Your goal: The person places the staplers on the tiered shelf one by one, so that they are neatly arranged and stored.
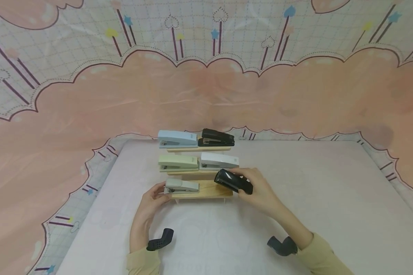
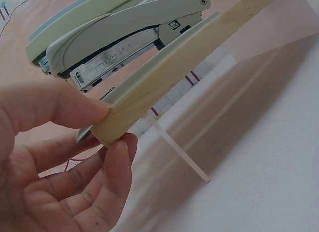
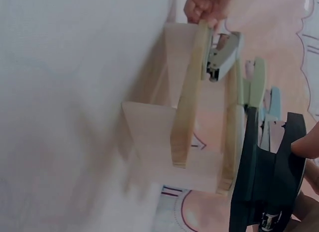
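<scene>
My right hand (image 1: 260, 189) holds a glossy black stapler (image 1: 232, 181) above the right end of the lowest wooden shelf board (image 1: 213, 190). In the right wrist view this black stapler (image 3: 244, 167) is tilted, apart from the board. My left hand (image 1: 152, 202) pinches the left end of that same board, thumb on top and fingers underneath, as the left wrist view shows. A small grey stapler (image 2: 134, 30) stands on the board beside my left fingertips. Part of the right hand lies outside the right wrist view.
Higher on the stepped rack stand a green stapler (image 1: 179, 162), a white stapler (image 1: 219, 160), a light blue stapler (image 1: 178, 138) and another black stapler (image 1: 217, 138). Clear plastic supports (image 3: 149, 129) carry the boards. A white cloth covers the table (image 1: 313, 183); a patterned curtain (image 1: 296, 95) hangs behind.
</scene>
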{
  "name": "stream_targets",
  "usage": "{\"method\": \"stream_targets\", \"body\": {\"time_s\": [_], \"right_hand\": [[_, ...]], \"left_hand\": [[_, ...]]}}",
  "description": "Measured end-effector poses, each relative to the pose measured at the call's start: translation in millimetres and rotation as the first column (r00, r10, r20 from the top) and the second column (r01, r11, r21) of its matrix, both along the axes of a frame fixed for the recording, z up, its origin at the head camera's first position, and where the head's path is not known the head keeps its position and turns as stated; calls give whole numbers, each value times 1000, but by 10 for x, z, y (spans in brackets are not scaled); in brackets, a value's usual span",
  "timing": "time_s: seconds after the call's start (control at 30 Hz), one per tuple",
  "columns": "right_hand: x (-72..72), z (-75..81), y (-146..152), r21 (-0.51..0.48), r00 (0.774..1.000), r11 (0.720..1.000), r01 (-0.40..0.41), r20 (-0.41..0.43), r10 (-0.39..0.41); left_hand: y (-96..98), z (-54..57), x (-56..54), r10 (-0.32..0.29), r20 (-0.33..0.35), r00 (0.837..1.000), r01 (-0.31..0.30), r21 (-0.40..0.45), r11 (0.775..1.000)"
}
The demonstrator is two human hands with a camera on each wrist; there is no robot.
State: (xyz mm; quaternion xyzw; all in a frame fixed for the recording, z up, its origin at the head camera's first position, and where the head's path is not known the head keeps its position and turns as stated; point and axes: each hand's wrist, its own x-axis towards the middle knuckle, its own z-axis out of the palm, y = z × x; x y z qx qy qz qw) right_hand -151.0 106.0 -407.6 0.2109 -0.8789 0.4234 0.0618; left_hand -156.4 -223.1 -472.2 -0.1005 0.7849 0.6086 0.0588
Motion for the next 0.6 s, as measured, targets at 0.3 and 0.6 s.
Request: {"method": "stream_targets", "body": {"time_s": [0.3,0.6], "right_hand": [[-59,-57,-99,58,998,997,-57,12,57],[-103,-133,-199,182,992,977,-115,-38,124]], "left_hand": [[-6,-18,-11,2,-3,1000,-2,2,1000],[-15,-28,-5,-4,-10,1000,4,8,1000]]}}
